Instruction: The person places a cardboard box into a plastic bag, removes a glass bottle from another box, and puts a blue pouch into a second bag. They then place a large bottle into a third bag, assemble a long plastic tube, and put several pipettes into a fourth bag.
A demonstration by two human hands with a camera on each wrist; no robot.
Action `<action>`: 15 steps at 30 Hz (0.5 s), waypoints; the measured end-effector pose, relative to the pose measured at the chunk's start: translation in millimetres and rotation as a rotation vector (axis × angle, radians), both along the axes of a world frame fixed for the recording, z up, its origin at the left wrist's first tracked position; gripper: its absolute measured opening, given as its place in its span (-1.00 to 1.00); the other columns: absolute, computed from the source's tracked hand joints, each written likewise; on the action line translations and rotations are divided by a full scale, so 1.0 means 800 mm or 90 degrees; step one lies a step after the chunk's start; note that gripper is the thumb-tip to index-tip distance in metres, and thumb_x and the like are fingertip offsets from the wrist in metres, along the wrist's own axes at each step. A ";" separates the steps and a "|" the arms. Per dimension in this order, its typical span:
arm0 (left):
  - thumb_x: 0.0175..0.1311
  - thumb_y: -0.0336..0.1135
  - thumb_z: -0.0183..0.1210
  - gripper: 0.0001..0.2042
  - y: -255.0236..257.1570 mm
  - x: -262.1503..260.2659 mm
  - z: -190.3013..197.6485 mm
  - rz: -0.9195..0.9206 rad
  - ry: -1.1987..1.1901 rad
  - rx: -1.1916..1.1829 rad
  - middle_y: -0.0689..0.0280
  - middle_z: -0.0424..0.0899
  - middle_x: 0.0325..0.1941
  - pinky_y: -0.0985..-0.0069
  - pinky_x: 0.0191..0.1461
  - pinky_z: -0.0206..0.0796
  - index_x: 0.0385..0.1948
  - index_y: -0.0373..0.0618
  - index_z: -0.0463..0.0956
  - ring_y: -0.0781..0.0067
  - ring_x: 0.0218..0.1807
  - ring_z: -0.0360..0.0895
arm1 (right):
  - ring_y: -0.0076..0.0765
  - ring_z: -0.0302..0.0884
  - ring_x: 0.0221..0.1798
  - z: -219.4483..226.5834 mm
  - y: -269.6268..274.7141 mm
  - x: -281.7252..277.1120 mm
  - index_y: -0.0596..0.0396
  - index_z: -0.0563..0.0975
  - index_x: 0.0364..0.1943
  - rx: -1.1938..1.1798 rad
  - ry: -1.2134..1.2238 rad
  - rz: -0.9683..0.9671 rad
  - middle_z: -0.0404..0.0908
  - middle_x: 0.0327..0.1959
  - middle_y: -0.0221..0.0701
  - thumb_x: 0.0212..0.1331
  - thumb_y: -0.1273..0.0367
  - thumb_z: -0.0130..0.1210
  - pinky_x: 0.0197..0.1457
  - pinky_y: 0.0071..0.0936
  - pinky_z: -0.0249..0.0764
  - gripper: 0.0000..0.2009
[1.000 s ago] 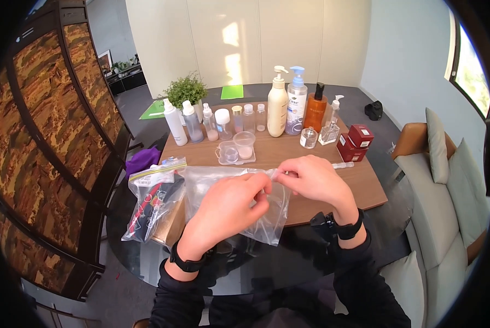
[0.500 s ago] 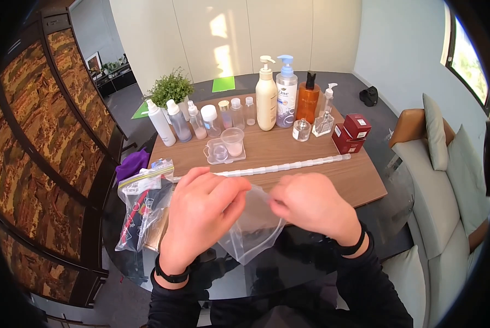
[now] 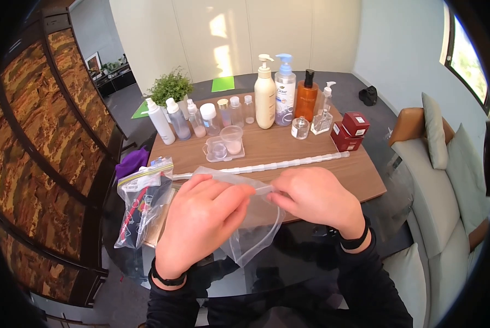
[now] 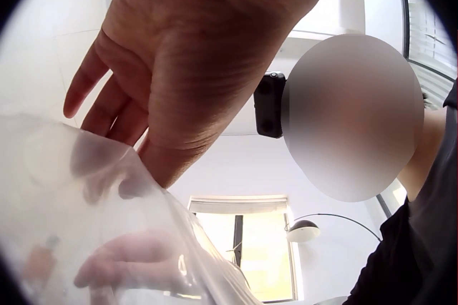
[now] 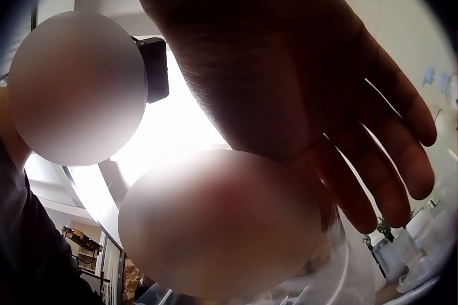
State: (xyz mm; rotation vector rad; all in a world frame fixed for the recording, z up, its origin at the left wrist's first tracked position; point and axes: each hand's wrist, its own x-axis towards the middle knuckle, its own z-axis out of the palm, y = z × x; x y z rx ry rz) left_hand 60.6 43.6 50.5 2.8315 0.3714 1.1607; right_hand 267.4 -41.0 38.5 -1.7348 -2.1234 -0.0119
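A clear plastic bag [image 3: 256,232] hangs from both hands over the table's near edge. My left hand [image 3: 201,218] pinches its upper edge between thumb and fingers. On the other side, my right hand [image 3: 321,198] pinches the same edge, fingertips close to the left ones. The left wrist view shows the bag [image 4: 79,212] spread below the left hand [image 4: 193,62], with other fingers showing through the film. Seen from the right wrist, the right hand [image 5: 286,69] has several fingers extended above the film.
Beyond the hands lies a long translucent segmented strip [image 3: 294,163]. A filled zip bag [image 3: 146,199] sits at left near a purple cloth [image 3: 131,163]. Behind are a clear lidded case [image 3: 223,153], several small bottles [image 3: 182,127], pump bottles [image 3: 265,101] and red boxes [image 3: 348,139].
Both hands came nearer the body with the bag, uncovering the segmented strip. The hands spread a little apart, then the fingertips came closer together at the bag's edge.
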 end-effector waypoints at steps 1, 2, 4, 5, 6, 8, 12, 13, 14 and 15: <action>-0.03 -0.47 0.35 -0.81 -0.001 0.000 0.000 -0.004 0.012 -0.016 0.32 0.67 -0.42 0.34 -0.14 0.37 -0.34 -0.04 0.61 0.27 -0.43 0.55 | 0.02 0.58 -0.32 -0.001 0.001 0.003 0.14 0.57 -0.50 0.011 0.011 0.005 0.60 -0.48 -0.20 0.13 0.30 0.11 -0.25 -0.14 0.51 -0.80; -0.03 -0.46 0.35 -0.79 -0.002 0.001 0.000 -0.013 0.025 -0.031 0.31 0.68 -0.41 0.35 -0.15 0.36 -0.32 -0.04 0.62 0.27 -0.42 0.55 | 0.03 0.58 -0.32 -0.003 0.003 0.006 0.14 0.57 -0.50 0.023 0.022 0.005 0.60 -0.48 -0.19 0.13 0.30 0.10 -0.25 -0.13 0.50 -0.80; -0.02 -0.44 0.36 -0.77 -0.004 0.004 0.001 -0.026 0.058 -0.071 0.31 0.68 -0.39 0.36 -0.15 0.36 -0.27 -0.04 0.62 0.27 -0.39 0.56 | 0.04 0.59 -0.31 -0.008 0.010 0.016 0.13 0.58 -0.49 0.026 0.033 -0.005 0.62 -0.47 -0.17 0.15 0.29 0.08 -0.25 -0.11 0.50 -0.79; -0.02 -0.43 0.36 -0.75 -0.005 0.005 0.001 -0.026 0.078 -0.095 0.30 0.68 -0.38 0.36 -0.15 0.37 -0.25 -0.04 0.62 0.27 -0.36 0.57 | 0.05 0.59 -0.30 -0.012 0.018 0.022 0.13 0.59 -0.47 0.014 0.032 -0.011 0.62 -0.47 -0.16 0.15 0.29 0.07 -0.25 -0.11 0.50 -0.79; -0.02 -0.42 0.37 -0.74 -0.004 0.006 0.000 -0.026 0.097 -0.120 0.30 0.69 -0.37 0.37 -0.14 0.37 -0.23 -0.04 0.63 0.26 -0.34 0.58 | 0.05 0.60 -0.29 -0.016 0.026 0.030 0.12 0.60 -0.46 0.003 0.031 -0.017 0.63 -0.46 -0.15 0.16 0.29 0.06 -0.25 -0.10 0.50 -0.79; 0.01 -0.35 0.36 -0.63 0.003 0.007 -0.005 -0.029 0.179 -0.170 0.19 0.68 -0.27 0.33 -0.08 0.40 -0.08 -0.08 0.57 0.13 -0.20 0.60 | 0.02 0.59 -0.22 -0.030 0.047 0.050 0.06 0.63 -0.33 -0.067 0.029 -0.067 0.65 -0.38 -0.19 0.21 0.25 0.03 -0.19 -0.10 0.49 -0.78; 0.05 -0.29 0.33 -0.55 0.013 0.010 -0.019 0.022 0.249 -0.201 0.04 0.64 -0.16 0.22 -0.05 0.40 0.02 -0.15 0.49 -0.03 -0.10 0.57 | 0.00 0.61 -0.22 -0.058 0.073 0.081 0.05 0.64 -0.31 -0.111 -0.011 -0.197 0.66 -0.39 -0.21 0.19 0.26 0.04 -0.16 -0.12 0.51 -0.79; 0.05 -0.29 0.34 -0.55 0.016 0.012 -0.019 0.035 0.258 -0.212 0.06 0.64 -0.14 0.25 -0.03 0.40 0.03 -0.13 0.49 -0.01 -0.08 0.57 | -0.01 0.61 -0.20 -0.054 0.071 0.083 0.03 0.64 -0.30 -0.117 0.002 -0.202 0.67 -0.38 -0.22 0.19 0.26 0.04 -0.15 -0.13 0.51 -0.79; 0.04 -0.30 0.34 -0.54 0.018 0.012 -0.019 0.048 0.268 -0.223 0.08 0.64 -0.12 0.29 0.00 0.41 0.04 -0.11 0.50 0.02 -0.05 0.58 | -0.02 0.62 -0.19 -0.051 0.068 0.083 0.02 0.64 -0.28 -0.123 0.015 -0.206 0.67 -0.36 -0.22 0.19 0.26 0.04 -0.14 -0.14 0.51 -0.80; 0.04 -0.30 0.34 -0.54 0.018 0.012 -0.019 0.044 0.267 -0.222 0.08 0.64 -0.12 0.28 0.00 0.41 0.05 -0.10 0.50 0.02 -0.05 0.58 | -0.03 0.62 -0.18 -0.049 0.067 0.082 0.02 0.64 -0.26 -0.121 0.032 -0.202 0.67 -0.33 -0.22 0.18 0.28 0.04 -0.12 -0.14 0.52 -0.80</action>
